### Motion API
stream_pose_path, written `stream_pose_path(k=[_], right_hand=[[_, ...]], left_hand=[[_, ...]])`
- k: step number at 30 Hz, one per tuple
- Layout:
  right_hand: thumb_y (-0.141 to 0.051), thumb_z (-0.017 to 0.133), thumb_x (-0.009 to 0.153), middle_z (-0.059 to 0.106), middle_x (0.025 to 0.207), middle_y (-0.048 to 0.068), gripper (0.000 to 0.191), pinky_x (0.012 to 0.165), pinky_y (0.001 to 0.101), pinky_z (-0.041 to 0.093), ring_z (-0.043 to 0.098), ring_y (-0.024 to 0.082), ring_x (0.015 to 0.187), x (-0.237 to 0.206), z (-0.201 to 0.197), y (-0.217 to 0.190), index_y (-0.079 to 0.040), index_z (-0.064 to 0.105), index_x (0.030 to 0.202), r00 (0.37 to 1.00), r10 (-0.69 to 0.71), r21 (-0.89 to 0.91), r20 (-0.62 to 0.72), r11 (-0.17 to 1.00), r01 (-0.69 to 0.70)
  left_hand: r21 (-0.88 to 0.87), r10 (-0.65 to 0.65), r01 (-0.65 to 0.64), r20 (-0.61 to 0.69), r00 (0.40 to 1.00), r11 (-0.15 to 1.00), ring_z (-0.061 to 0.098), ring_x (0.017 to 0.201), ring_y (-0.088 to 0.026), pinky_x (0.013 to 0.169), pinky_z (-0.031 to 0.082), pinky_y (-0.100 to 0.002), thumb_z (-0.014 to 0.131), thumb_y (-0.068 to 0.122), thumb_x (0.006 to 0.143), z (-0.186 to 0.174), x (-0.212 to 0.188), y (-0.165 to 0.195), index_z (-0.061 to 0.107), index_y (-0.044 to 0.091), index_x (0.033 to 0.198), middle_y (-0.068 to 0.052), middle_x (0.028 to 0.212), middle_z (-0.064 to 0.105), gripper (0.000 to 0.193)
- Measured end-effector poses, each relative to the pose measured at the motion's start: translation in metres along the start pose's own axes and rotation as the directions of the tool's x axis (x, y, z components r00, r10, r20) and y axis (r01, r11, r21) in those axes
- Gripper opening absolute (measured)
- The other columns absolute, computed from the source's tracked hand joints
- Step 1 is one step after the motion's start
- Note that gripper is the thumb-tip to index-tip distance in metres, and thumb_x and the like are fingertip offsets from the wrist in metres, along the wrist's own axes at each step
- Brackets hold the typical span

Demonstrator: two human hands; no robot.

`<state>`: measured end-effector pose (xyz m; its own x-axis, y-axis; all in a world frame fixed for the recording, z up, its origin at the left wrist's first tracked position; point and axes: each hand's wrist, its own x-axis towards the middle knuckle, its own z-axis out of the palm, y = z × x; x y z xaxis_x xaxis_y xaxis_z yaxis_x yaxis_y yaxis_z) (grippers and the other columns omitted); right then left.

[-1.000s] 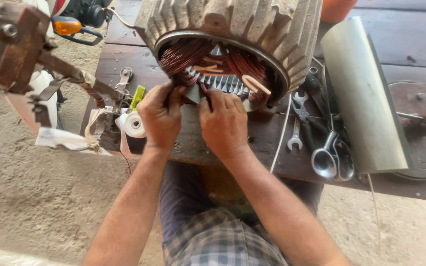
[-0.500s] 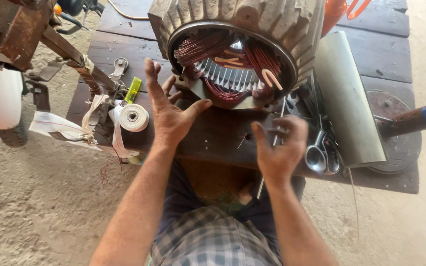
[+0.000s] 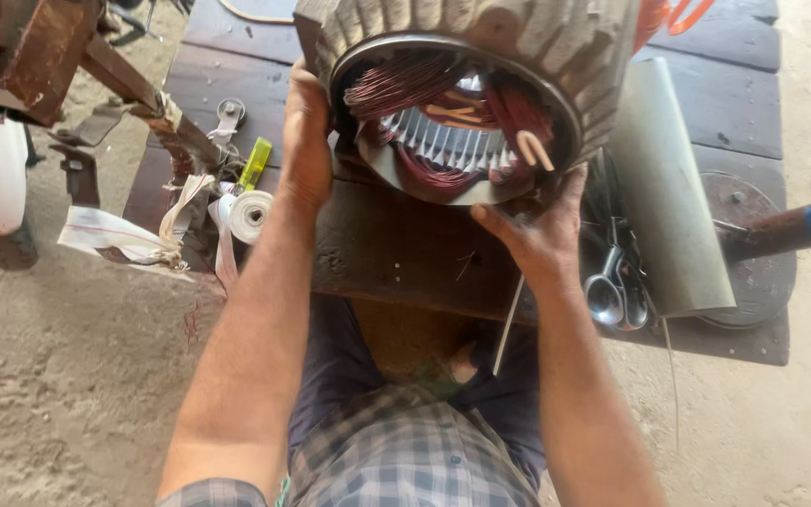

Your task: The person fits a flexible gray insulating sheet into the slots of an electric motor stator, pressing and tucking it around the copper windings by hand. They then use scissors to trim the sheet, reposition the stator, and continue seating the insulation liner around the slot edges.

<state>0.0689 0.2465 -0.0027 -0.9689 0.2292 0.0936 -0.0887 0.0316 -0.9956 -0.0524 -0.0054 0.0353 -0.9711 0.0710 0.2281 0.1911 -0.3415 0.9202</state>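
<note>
Between hands (image 3: 424, 178): motor stator (image 3: 466, 103), apparently gripped.

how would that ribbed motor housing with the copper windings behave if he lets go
Probably heavy: the motor housing is thick ribbed metal packed with copper windings. Its round body could roll on the bench; left hand and right hand brace it.

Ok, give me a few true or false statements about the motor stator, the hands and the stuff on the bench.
1. Both hands grip the stator: left hand on its side, right hand under its rim. True.
2. The stator is empty inside. False: copper windings fill it.
3. Scissors lie right of the right hand. True.
4. The white tape roll sits right of the stator. False: it lies left, near the left forearm.
5. The right hand holds the scissors. False: they lie on the bench.
</note>
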Motion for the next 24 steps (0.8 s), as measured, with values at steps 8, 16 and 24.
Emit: stream_pose_path(k=[8,16,24], right_hand=[[-0.019,0.093,0.081,0.052,0.147,0.013,0.105,0.112,0.0399,0.051,0.057,0.024,0.132,-0.009,-0.018,-0.022,-0.007,0.022,0.158,0.987,-0.09,0.236,0.132,0.97,0.057],[-0.066,0.063,0.097,0.064,0.125,0.012,0.082,0.105,0.0437,0.059,0.068,0.022,0.112,-0.007,-0.027,-0.016,-0.001,0.043,0.143,0.997,-0.059,0.408,0.058,0.913,0.03],[-0.061,0.076,0.088,0.064,0.111,0.011,0.09,0.093,0.0436,0.064,0.067,0.024,0.098,-0.061,-0.027,-0.009,-0.004,0.038,0.147,0.99,0.137,0.287,-0.046,0.951,-0.118]], left_hand=[[0.001,-0.073,0.073,-0.076,0.994,0.997,0.054,0.124,-0.019,0.118,0.039,-0.044,0.062,0.076,0.091,0.011,-0.02,0.014,0.03,0.011,0.153,-0.01,0.129,0.057,0.095],[-0.012,0.057,-0.058,-0.086,0.995,0.998,0.049,0.113,-0.01,0.1,0.045,-0.027,0.066,0.056,0.105,-0.009,-0.121,-0.008,0.041,0.01,0.152,0.003,0.132,0.05,0.071],[-0.061,0.044,-0.048,-0.073,0.996,0.997,0.047,0.114,-0.009,0.107,0.041,-0.028,0.068,0.055,0.107,-0.04,-0.152,-0.03,0.037,0.01,0.162,0.0,0.131,0.05,0.077]])
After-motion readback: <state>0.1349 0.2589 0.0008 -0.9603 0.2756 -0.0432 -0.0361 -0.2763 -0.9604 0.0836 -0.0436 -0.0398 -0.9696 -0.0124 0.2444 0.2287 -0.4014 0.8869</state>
